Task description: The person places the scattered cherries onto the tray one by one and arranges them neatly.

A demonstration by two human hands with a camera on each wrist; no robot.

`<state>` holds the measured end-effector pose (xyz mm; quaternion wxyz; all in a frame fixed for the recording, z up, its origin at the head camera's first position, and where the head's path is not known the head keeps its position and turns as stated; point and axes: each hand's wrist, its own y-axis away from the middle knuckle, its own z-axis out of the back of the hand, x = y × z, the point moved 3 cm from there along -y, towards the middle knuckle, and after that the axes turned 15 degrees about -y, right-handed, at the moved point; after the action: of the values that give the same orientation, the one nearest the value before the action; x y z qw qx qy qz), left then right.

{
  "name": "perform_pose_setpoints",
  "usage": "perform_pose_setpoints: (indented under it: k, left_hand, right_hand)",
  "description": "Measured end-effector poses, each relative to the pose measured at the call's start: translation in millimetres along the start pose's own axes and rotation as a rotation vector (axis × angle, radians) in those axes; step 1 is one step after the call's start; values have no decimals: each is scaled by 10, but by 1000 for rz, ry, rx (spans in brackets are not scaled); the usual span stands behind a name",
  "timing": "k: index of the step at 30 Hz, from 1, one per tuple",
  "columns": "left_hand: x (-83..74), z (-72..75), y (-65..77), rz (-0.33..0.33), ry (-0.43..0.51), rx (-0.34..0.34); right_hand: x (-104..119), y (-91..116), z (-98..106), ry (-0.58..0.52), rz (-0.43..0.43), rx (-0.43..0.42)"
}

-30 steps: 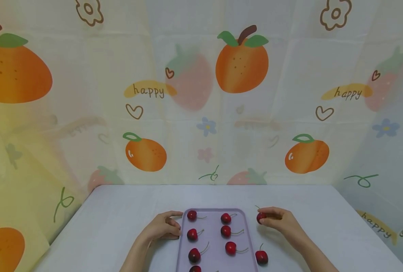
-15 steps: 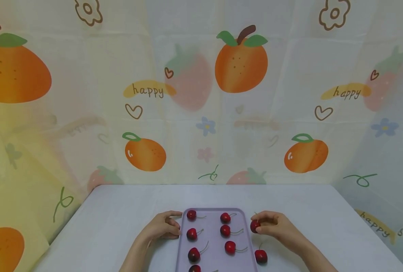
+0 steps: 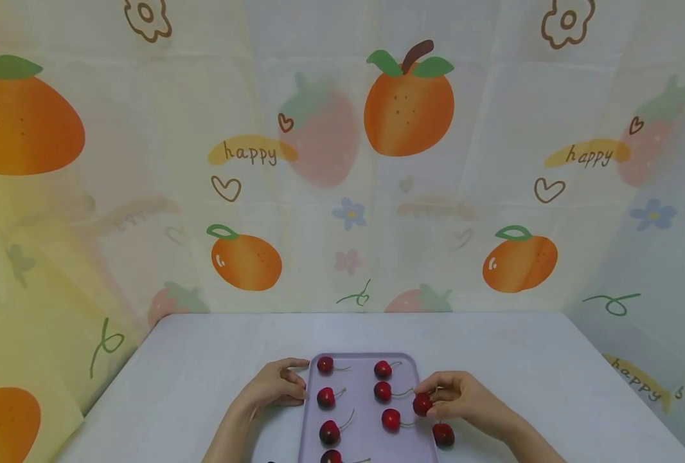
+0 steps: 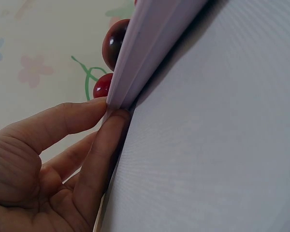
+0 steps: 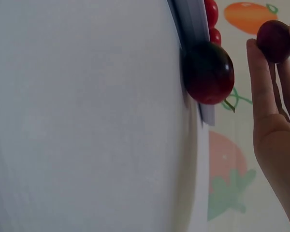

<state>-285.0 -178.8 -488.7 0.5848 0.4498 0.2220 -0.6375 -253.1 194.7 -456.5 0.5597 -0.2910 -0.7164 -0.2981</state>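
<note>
In the head view my right hand (image 3: 470, 402) pinches a red cherry (image 3: 423, 404) between thumb and fingers, over the tray's right rim. The same held cherry (image 5: 275, 41) looks dark in the right wrist view. A loose cherry (image 3: 443, 435) lies on the table against the tray's right side, just below that hand. Several stemmed cherries, among them one at the near right (image 3: 391, 420), sit in two columns on the lilac tray (image 3: 362, 444). My left hand (image 3: 273, 386) touches the tray's left side with its fingertips; the left wrist view shows fingertips against its edge (image 4: 135, 63).
The white table (image 3: 204, 341) extends around the tray. Behind it hangs a fruit-patterned cloth (image 3: 313, 257). At the bottom edge, the left column's lowest cherry (image 3: 331, 456) is partly cut off.
My right hand has carried its cherry left and nearer, from beside the tray to over its right rim. The left hand has stayed at the tray's left side.
</note>
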Motion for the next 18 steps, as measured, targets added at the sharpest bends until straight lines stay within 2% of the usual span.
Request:
perform_pose_setpoints:
  k: [5, 12, 18]
  left_hand:
    - [1, -1, 0, 2, -4, -1]
    - [-6, 4, 4, -16, 17, 14]
    - [-16, 11, 16, -28, 33, 28]
  right_hand:
    - [-31, -9, -45, 15, 18, 29]
    - [-38, -8, -115, 57, 17, 28]
    - [-59, -5, -194, 53, 10, 84]
